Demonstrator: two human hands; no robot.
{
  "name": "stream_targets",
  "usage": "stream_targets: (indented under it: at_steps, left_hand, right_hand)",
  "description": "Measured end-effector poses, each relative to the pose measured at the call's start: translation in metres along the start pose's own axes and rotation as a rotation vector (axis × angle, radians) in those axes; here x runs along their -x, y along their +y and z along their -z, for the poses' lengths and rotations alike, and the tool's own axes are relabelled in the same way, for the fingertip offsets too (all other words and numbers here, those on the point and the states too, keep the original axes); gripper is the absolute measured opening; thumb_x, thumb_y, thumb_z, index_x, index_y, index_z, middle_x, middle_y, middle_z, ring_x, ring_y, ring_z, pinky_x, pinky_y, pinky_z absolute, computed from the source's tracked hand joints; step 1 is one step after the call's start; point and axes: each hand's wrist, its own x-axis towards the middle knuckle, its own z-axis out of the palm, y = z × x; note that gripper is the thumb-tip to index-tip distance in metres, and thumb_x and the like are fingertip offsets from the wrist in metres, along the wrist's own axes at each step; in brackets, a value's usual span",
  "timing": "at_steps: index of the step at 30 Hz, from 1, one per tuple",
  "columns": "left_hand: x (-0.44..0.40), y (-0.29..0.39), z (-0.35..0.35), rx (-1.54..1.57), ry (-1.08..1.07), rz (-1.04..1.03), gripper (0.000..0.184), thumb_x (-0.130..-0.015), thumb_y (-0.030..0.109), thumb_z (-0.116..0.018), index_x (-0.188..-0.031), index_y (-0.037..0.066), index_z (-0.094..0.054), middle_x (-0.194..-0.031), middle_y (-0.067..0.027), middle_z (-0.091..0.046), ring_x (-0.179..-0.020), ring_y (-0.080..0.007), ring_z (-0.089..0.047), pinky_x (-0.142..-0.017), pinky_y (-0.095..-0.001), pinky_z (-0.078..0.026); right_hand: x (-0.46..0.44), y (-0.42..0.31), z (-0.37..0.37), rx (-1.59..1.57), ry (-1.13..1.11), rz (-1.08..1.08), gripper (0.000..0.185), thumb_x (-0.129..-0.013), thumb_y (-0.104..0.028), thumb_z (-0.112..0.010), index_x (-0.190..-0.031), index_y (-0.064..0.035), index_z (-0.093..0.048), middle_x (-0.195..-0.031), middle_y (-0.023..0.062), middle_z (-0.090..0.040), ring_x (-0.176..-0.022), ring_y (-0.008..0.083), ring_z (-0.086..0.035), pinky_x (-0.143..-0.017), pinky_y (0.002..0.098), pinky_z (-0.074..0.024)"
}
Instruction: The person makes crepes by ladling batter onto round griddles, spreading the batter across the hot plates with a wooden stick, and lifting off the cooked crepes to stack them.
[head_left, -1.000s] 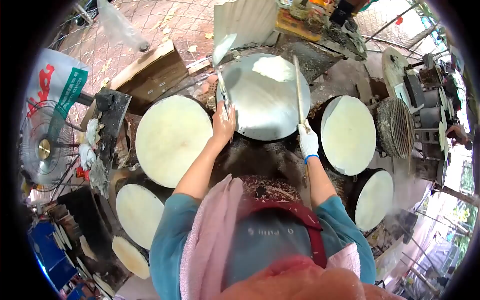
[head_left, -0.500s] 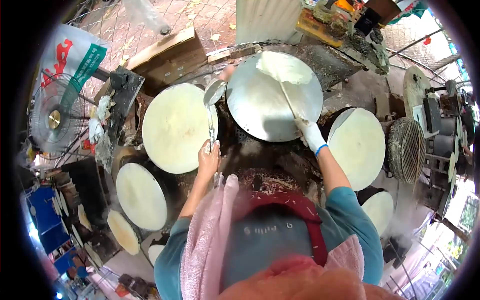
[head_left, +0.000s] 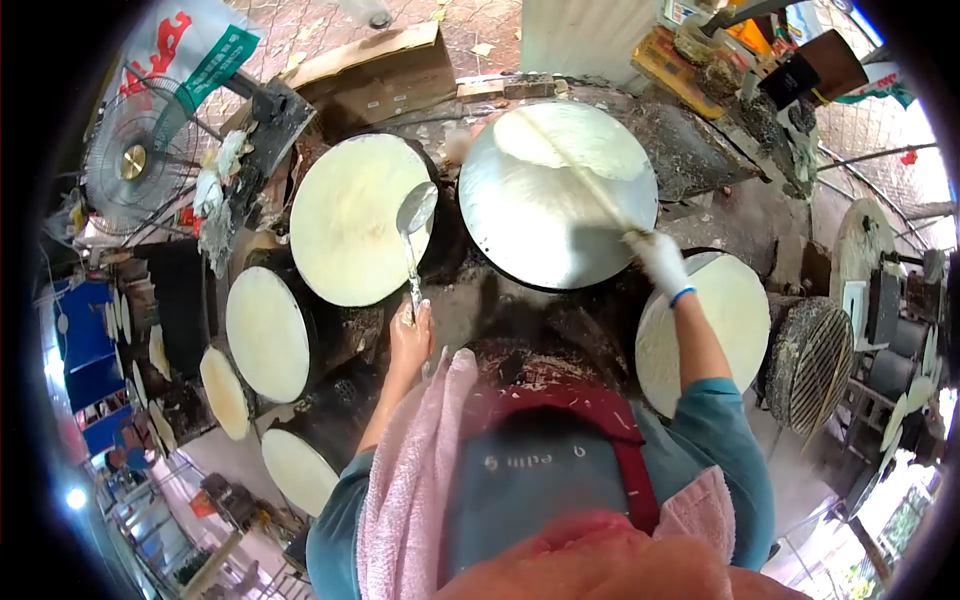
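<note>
My left hand (head_left: 409, 338) is closed around the handle of a metal ladle (head_left: 417, 207), whose bowl is over the right edge of a griddle covered by a pale pancake (head_left: 350, 220). My right hand (head_left: 662, 265), in a white glove with a blue cuff, grips a batter spreader (head_left: 590, 183) by its long stick. The stick reaches across a round metal griddle (head_left: 545, 245) into wet white batter (head_left: 535, 135) on the far part. Motion blurs the spreader's far end, so its shape cannot be made out.
More pancake-covered griddles stand left (head_left: 268, 335) and right (head_left: 705, 330) of me. A round grate-topped drum (head_left: 815, 365) is at the right. A cardboard box (head_left: 375, 80) and a fan (head_left: 133, 162) stand at the far left; crusted trays (head_left: 685, 150) lie at the back right.
The batter covers a wider patch of the metal griddle. My right hand has moved right with the spreader. The ladle has shifted from between the griddles to over the left pancake. The view has turned slightly.
</note>
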Motion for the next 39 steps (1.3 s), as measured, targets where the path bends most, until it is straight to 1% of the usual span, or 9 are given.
stream_targets:
  at_steps: [1, 5, 20, 24, 27, 29, 31, 35, 39]
  left_hand:
    - [0.003, -0.001, -0.002, 0.007, 0.020, 0.008, 0.029, -0.099, 0.025, -0.049, -0.077, 0.008, -0.042, -0.053, 0.0003, -0.041, -0.036, -0.0098, -0.037, -0.035, -0.0251, -0.029]
    - [0.009, -0.004, -0.012, 0.031, 0.087, 0.037, 0.030, -0.099, 0.024, -0.049, -0.075, 0.008, -0.041, -0.053, 0.0000, -0.041, -0.036, -0.0096, -0.037, -0.035, -0.0255, -0.030]
    - [0.038, 0.000, -0.020, -0.088, 0.168, 0.092, 0.034, -0.097, 0.024, -0.051, -0.070, 0.006, -0.042, -0.051, -0.0020, -0.044, -0.041, -0.0108, -0.041, -0.040, -0.0295, -0.032]
    - [0.014, -0.033, 0.003, -0.443, 0.241, -0.038, 0.026, -0.094, 0.018, -0.055, -0.080, -0.002, -0.048, -0.063, -0.0215, -0.047, -0.056, -0.0301, -0.040, -0.055, -0.0417, -0.041]
    - [-0.028, -0.023, 0.003, -0.565, 0.274, -0.215, 0.027, -0.095, 0.021, -0.054, -0.079, -0.001, -0.050, -0.057, -0.0122, -0.048, -0.049, -0.0226, -0.047, -0.049, -0.0382, -0.039]
    - [-0.061, -0.025, 0.001, -0.714, 0.291, -0.418, 0.026, -0.095, 0.021, -0.054, -0.085, -0.003, -0.053, -0.062, -0.0195, -0.052, -0.054, -0.0343, -0.053, -0.054, -0.0416, -0.042]
    - [-0.086, -0.007, -0.009, -0.708, 0.206, -0.218, 0.026, -0.094, 0.022, -0.055, -0.087, -0.004, -0.053, -0.072, -0.0287, -0.059, -0.072, -0.0474, -0.059, -0.060, -0.0475, -0.046]
    - [-0.128, -0.004, -0.030, -0.877, 0.148, -0.255, 0.027, -0.094, 0.024, -0.054, -0.089, -0.003, -0.053, -0.073, -0.0277, -0.061, -0.071, -0.0470, -0.060, -0.062, -0.0502, -0.048]
    - [-0.112, 0.004, -0.036, -1.056, 0.072, -0.246, 0.030, -0.094, 0.027, -0.051, -0.089, -0.002, -0.051, -0.074, -0.0277, -0.062, -0.071, -0.0467, -0.061, -0.064, -0.0524, -0.049]
  right_hand:
    - [-0.008, 0.016, 0.006, -0.227, 0.182, 0.127, 0.038, -0.090, -0.034, -0.059, -0.112, -0.0024, -0.066, -0.078, 0.0054, -0.068, -0.068, 0.0161, -0.061, -0.066, 0.0302, -0.0490]
    - [-0.020, -0.002, 0.010, -0.226, -0.133, -0.078, 0.038, -0.089, -0.038, -0.063, -0.108, -0.0056, -0.066, -0.066, 0.0006, -0.055, -0.048, 0.0078, -0.044, -0.039, 0.0255, -0.0334]
    - [-0.051, 0.020, 0.038, -0.163, -0.350, 0.140, 0.039, -0.087, -0.032, -0.068, -0.109, -0.0007, -0.063, -0.080, 0.0002, -0.061, -0.061, 0.0096, -0.048, -0.051, 0.0270, -0.0391]
    - [-0.092, 0.025, 0.056, -0.149, -0.264, 0.178, 0.035, -0.088, -0.029, -0.066, -0.111, -0.0025, -0.066, -0.074, -0.0017, -0.058, -0.061, 0.0078, -0.047, -0.054, 0.0259, -0.0396]
    - [-0.112, 0.013, 0.051, -0.102, -0.441, 0.115, 0.037, -0.089, -0.025, -0.064, -0.120, -0.0046, -0.063, -0.079, -0.0024, -0.060, -0.061, 0.0074, -0.048, -0.057, 0.0255, -0.0406]
    - [-0.097, 0.021, 0.042, -0.146, -0.590, 0.033, 0.037, -0.089, -0.019, -0.065, -0.121, -0.0018, -0.062, -0.084, -0.0036, -0.060, -0.060, 0.0069, -0.048, -0.055, 0.0260, -0.0410]
    - [-0.051, -0.017, 0.074, -0.155, -0.611, -0.066, 0.042, -0.088, -0.019, -0.066, -0.125, -0.0029, -0.060, -0.086, -0.0028, -0.061, -0.064, 0.0068, -0.049, -0.059, 0.0258, -0.0424]
    - [-0.094, 0.038, 0.071, -0.219, -0.262, 0.274, 0.047, -0.087, -0.019, -0.067, -0.129, -0.0004, -0.056, -0.101, 0.0029, -0.065, -0.082, 0.0071, -0.055, -0.074, 0.0246, -0.0476]
    - [-0.102, -0.003, 0.044, -0.234, -0.541, 0.020, 0.043, -0.085, -0.024, -0.069, -0.122, -0.0036, -0.062, -0.084, -0.0006, -0.063, -0.064, 0.0080, -0.050, -0.057, 0.0255, -0.0431]
